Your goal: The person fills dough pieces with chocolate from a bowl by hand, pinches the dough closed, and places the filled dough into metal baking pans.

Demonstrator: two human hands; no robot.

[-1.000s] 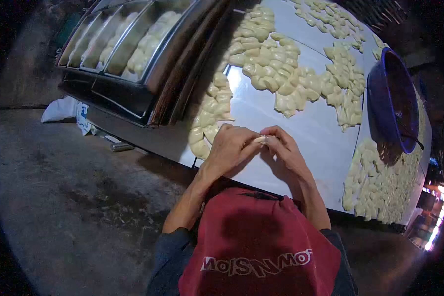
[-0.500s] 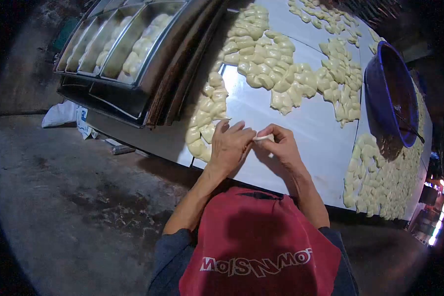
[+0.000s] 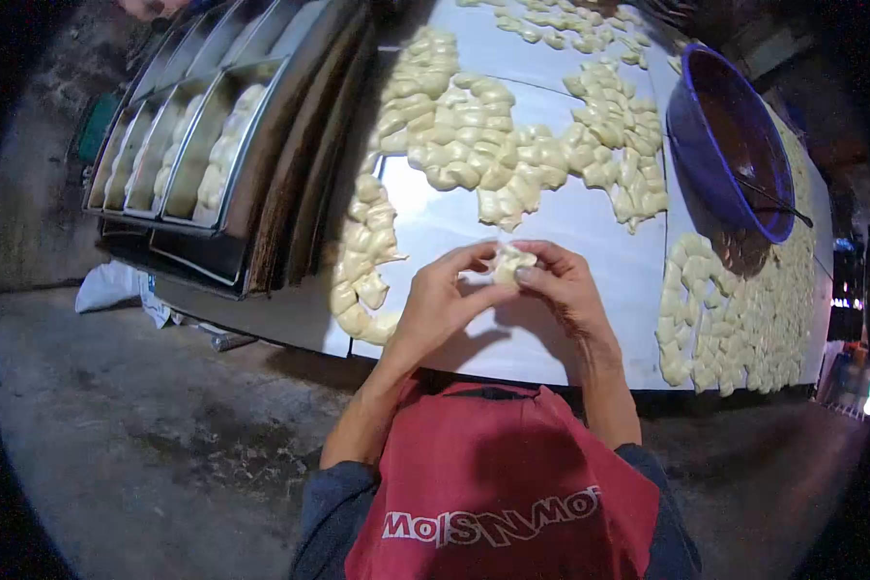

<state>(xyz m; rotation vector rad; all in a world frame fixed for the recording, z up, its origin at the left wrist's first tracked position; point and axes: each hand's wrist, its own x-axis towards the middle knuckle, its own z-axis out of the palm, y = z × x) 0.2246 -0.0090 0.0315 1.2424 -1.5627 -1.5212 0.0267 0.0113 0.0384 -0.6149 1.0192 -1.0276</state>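
Observation:
Between my two hands, over the white tabletop (image 3: 590,353), is a small piece of pale dough (image 3: 514,265). My left hand (image 3: 451,295) pinches its left side between thumb and fingers. From the right, the thumb and fingertips of my right hand (image 3: 563,290) close on the same piece. Just left of my left hand lies a strip of dough pieces (image 3: 365,253). Beyond my fingertips spreads a larger patch of glossy, pale yellow dough pieces (image 3: 474,140), packed against each other.
At the right stands a purple basin (image 3: 691,145) with brown contents and a dark handle (image 3: 773,201) sticking out. Many flat dough pieces (image 3: 735,314) cover the table beside it. Metal pans (image 3: 203,145) holding dough stand stacked at the left, next to dark boards (image 3: 304,155).
My left hand has turned and now grips the dough with the right one. The piece looks larger and more spread between my fingers. The whole view has shifted slightly.

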